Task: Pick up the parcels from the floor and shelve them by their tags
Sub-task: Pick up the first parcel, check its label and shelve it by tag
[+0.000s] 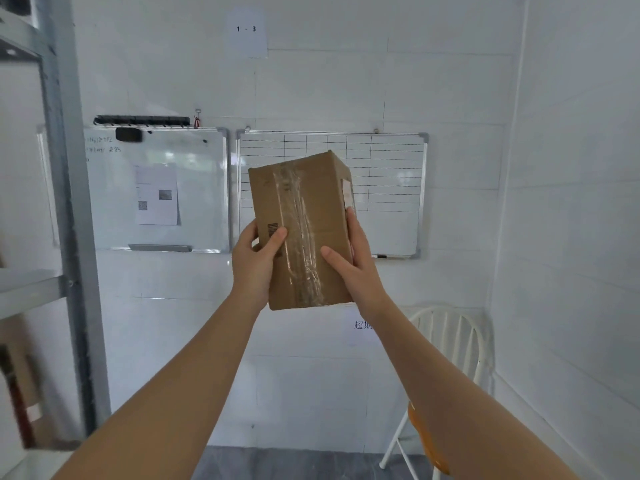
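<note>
Holding the brown cardboard parcel sealed with clear tape (pixel 300 230) upright in front of the chest, the person kept its long axis nearly vertical. The left hand (pixel 255 261) clasped the lower left edge and the right hand (pixel 351 258) the right side, where a white tag (pixel 347 195) faced away to the right. The grey metal shelf rack (pixel 59 209) stood well to the left, so the left arm was nearer. What lay on its shelves could not be told.
</note>
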